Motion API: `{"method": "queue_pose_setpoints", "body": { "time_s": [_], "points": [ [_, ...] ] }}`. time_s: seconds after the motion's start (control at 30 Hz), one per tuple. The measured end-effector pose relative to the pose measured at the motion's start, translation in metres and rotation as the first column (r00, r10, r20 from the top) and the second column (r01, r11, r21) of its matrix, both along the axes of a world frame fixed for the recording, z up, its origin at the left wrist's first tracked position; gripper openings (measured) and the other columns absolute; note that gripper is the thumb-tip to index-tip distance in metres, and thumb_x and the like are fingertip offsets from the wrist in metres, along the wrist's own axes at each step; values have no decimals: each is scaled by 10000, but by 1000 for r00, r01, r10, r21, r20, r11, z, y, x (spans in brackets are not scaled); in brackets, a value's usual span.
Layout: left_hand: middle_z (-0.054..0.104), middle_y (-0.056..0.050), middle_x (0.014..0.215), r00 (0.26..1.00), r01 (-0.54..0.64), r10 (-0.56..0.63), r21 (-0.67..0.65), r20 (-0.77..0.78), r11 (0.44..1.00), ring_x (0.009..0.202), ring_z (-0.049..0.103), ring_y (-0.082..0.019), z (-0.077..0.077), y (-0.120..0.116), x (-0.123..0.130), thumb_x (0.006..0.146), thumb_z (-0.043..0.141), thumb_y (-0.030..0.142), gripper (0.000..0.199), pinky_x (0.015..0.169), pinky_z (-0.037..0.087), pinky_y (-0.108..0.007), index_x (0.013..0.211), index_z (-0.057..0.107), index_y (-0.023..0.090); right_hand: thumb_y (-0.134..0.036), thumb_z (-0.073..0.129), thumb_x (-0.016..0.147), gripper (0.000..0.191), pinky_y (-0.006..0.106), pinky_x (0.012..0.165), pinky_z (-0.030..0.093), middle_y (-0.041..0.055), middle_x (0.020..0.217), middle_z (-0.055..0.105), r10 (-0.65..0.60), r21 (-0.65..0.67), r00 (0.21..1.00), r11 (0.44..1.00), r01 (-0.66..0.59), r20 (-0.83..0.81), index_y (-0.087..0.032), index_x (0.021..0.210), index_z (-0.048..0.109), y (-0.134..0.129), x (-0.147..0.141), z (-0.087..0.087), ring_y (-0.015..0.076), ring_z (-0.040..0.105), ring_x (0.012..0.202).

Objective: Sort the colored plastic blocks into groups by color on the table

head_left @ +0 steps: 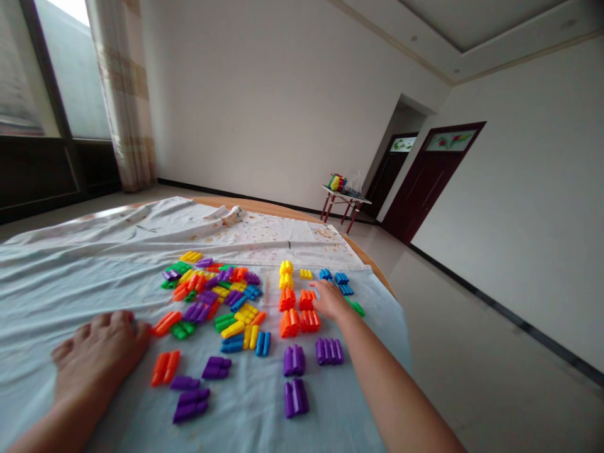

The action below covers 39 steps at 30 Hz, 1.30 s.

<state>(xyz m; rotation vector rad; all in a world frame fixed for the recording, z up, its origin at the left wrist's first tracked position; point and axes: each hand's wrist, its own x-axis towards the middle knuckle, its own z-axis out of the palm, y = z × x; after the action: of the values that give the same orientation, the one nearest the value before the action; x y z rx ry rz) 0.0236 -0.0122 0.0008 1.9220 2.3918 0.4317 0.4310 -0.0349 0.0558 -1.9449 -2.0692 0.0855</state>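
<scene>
My left hand (101, 349) lies on the cloth, palm down with fingers spread, its thumb side beside an orange toy block (167, 323). Reaching in from the right, my right hand (329, 299) has its fingertips around the right end of another orange block (307, 299). This block stands in the right-hand row, just behind a further orange block (310, 321). To its left are paired orange blocks (289, 323) and yellow blocks (285, 275). Purple blocks (294, 360) stand nearer to me. Part of the right-hand grip is hidden by the hand.
A mixed heap of coloured blocks (207, 296) spreads between my hands. Loose purple blocks (191, 404) lie in front. Blue blocks (342, 278) and a green block (355, 306) sit beyond my right hand. The cloth (255, 409) is wrinkled; a small table (346, 196) stands by the wall.
</scene>
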Motion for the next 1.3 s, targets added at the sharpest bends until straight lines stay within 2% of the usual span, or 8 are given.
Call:
{"method": "queue_pose_setpoints", "body": {
  "time_s": [0.13, 0.27, 0.4, 0.53, 0.7, 0.97, 1.17, 1.3],
  "points": [
    [523, -201, 1152, 1000, -22, 22, 34, -7, 999, 1091, 446, -354, 7, -6, 7, 827, 264, 427, 472, 898, 308, -467, 1034, 557, 119, -53, 484, 762, 384, 346, 959, 398, 107, 1116, 607, 113, 179, 988, 980, -92, -109, -133, 1123, 587, -13, -28, 14, 195, 526, 1081],
    [531, -200, 1148, 999, -33, 33, 53, -10, 998, 1074, 456, -346, 6, -7, 8, 825, 289, 408, 466, 881, 318, -462, 1045, 576, 114, -105, 504, 794, 314, 326, 957, 400, 70, 1071, 621, 328, 283, 911, 925, -255, -251, -169, 1084, 606, -37, -82, 22, 175, 537, 1041],
    [543, -197, 1119, 999, -32, 33, 75, -13, 997, 1058, 463, -339, 4, -8, 8, 820, 301, 392, 450, 872, 320, -459, 1019, 585, 106, -155, 558, 802, 288, 317, 947, 396, 55, 1062, 628, 470, 234, 829, 880, -413, -302, -186, 1083, 611, -60, -142, 13, 172, 542, 1029],
    [553, -184, 1090, 999, -41, 43, 97, -23, 994, 1047, 470, -332, 3, -9, 8, 819, 292, 377, 437, 868, 324, -450, 1011, 582, 111, -181, 623, 771, 338, 303, 950, 377, 48, 1078, 631, 528, 102, 796, 846, -523, -296, -188, 1108, 605, -73, -176, -3, 177, 534, 1042],
    [551, -182, 1087, 999, -42, 45, 94, -26, 995, 1050, 469, -333, 2, -8, 8, 813, 306, 395, 434, 870, 321, -450, 1000, 580, 115, -270, 683, 735, 406, 339, 931, 361, 28, 1118, 630, 570, 9, 778, 808, -589, -264, -223, 1128, 593, -82, -186, -20, 202, 514, 1045],
    [512, -206, 1173, 1000, -15, 15, 45, -14, 999, 1108, 435, -357, 7, -9, 7, 838, 243, 453, 516, 902, 296, -467, 1084, 549, 118, -108, 531, 804, 328, 375, 947, 309, -20, 1107, 632, 593, 53, 795, 804, -592, -128, -272, 1081, 599, -84, -180, -28, 200, 456, 1099],
    [486, -204, 1210, 999, -31, 31, -5, -24, 999, 1138, 416, -365, 4, -2, 6, 830, 231, 480, 537, 922, 289, -478, 1100, 535, 129, -381, 589, 793, 283, 349, 831, 436, 63, 980, 605, 431, 49, 901, 902, -429, -42, -198, 1007, 621, -89, -186, -27, 224, 527, 942],
    [470, -198, 1227, 998, -37, 36, -9, -46, 999, 1148, 405, -360, 1, 1, 5, 825, 222, 499, 559, 927, 289, -476, 1138, 513, 140, -398, 608, 776, 280, 342, 793, 463, 65, 948, 600, 494, 19, 869, 869, -495, 26, -187, 958, 631, -90, -186, -27, 225, 542, 909]
  ]
}}
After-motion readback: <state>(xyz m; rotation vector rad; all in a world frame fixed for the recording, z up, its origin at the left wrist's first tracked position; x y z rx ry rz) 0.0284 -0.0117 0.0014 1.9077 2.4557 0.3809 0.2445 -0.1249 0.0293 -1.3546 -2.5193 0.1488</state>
